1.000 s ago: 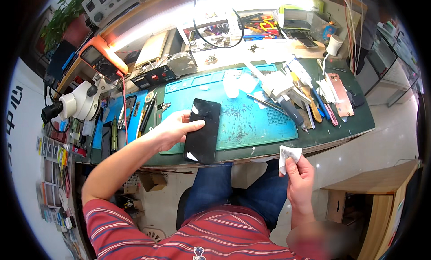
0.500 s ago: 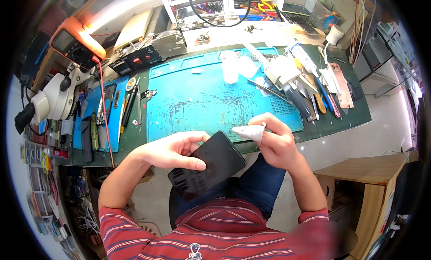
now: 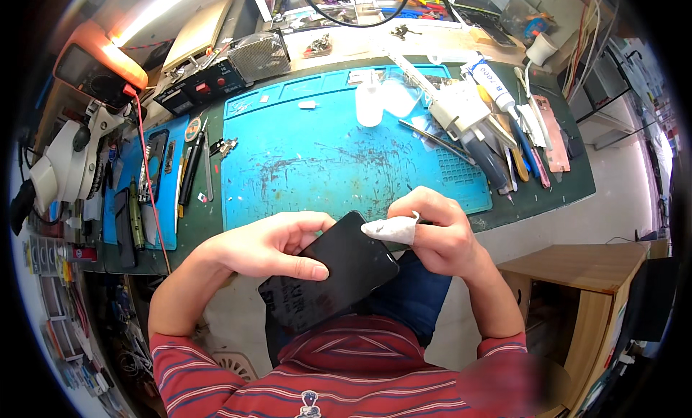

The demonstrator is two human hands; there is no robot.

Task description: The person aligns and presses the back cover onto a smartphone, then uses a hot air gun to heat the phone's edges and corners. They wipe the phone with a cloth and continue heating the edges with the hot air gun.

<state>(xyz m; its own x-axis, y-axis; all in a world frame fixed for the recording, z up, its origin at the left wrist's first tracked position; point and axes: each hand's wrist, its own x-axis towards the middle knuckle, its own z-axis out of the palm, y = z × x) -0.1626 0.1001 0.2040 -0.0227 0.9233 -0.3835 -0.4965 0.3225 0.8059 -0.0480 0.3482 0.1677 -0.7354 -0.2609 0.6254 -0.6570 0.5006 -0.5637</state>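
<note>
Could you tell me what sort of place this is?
Probably an electronics repair bench: a blue mat, a microscope and hand tools surround a person wiping a phone.

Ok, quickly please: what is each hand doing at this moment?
Left hand: closed on the black phone, holding it over the lap.
Right hand: closed on a white wipe, pressed to the phone's top edge.

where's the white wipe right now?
Head view, centre: white wipe wrapped on the right hand, touching the black phone held by the left hand.
</note>
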